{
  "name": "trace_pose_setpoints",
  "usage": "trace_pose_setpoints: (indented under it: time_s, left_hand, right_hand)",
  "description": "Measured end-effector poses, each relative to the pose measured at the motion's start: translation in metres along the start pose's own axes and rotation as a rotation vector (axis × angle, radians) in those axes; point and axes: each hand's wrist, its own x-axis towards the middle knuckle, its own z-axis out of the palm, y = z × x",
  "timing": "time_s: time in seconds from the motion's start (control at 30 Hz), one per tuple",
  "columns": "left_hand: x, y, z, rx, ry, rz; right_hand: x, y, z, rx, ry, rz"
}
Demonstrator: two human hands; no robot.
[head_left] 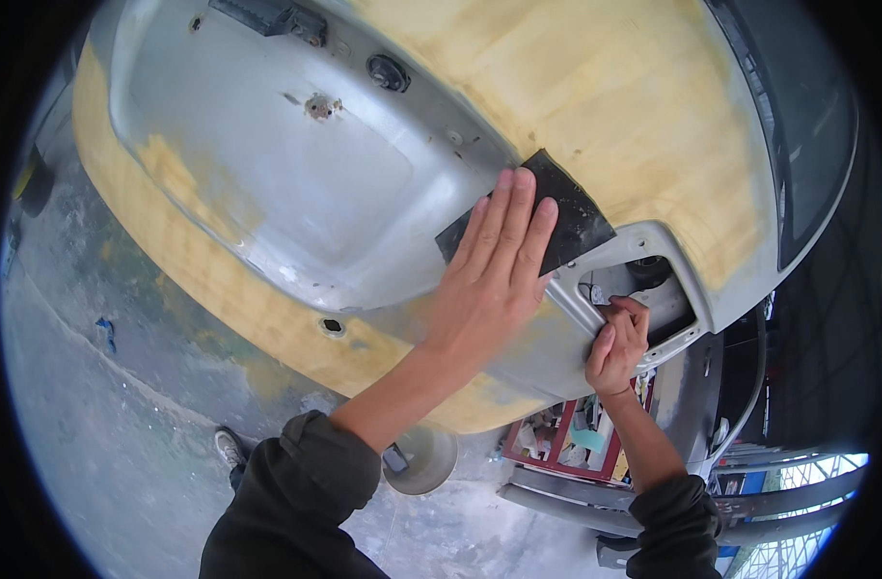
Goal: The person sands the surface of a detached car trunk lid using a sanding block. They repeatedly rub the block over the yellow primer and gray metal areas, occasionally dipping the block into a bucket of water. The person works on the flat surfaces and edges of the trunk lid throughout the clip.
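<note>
Head view, entries as seen beside the car. Sheet (578,214): one, black, angular, lying on the panel (643,106) under the left fingers, between the grey recess (286,164) and the rim (674,345) of a cut-out. Left hand (489,289): back outward, fingers straight and close together, laid flat over the sheet; grip flattened, not closed around anything. Right hand (619,347): fingers bent, at the near side of the rim; whether the grip clasps it, I cannot tell. Panel: curved, patched yellow over grey. Fitting (388,72): round, black, set in the upper edge of the recess. Window (817,145): dark, at far right. Sleeves (296,492): dark, rolled up along both forearms. Bucket (446,468): on the floor (132,434), below the panel, a greyish block inside. Rack (560,439): red-framed, filled with mixed items. Shoe (230,447): one, left of the bucket. Scrap (107,333): blue, on the floor at left.
</note>
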Motion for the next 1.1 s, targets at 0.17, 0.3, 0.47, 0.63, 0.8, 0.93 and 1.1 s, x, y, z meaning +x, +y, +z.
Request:
trace_pose_setpoints:
  time_s: [0.17, 0.3, 0.47, 0.63, 0.8, 0.93, 1.1]
  left_hand:
    - [-0.04, -0.019, -0.012, 0.158, -0.153, 0.125]
    - [-0.124, -0.048, -0.046, 0.345, -0.421, 0.283]
    - [-0.186, -0.039, -0.07, 0.161, -0.528, 0.066]
    - [-0.187, 0.005, -0.083, -0.183, -0.466, -0.304]
    - [-0.163, 0.026, -0.088, -0.457, -0.36, -0.616]
    - [-0.132, 0.03, -0.102, -0.774, -0.211, -0.884]
    - [-0.101, 0.028, -0.114, -0.853, -0.337, -0.737]
  right_hand:
    - [0.003, -0.002, 0.001, 0.004, -0.017, -0.01]
    - [0.001, -0.001, -0.002, 0.008, -0.006, -0.011]
    - [-0.001, 0.002, 0.002, -0.003, 0.011, -0.015]
    - [-0.003, 0.0, 0.001, -0.018, 0.039, -0.018]
    - [-0.003, -0.02, -0.003, 0.046, 0.151, 0.118]
    - [-0.028, -0.143, -0.008, 0.936, 0.149, 0.618]
    - [-0.01, -0.198, -0.018, 1.45, -0.385, 0.822]
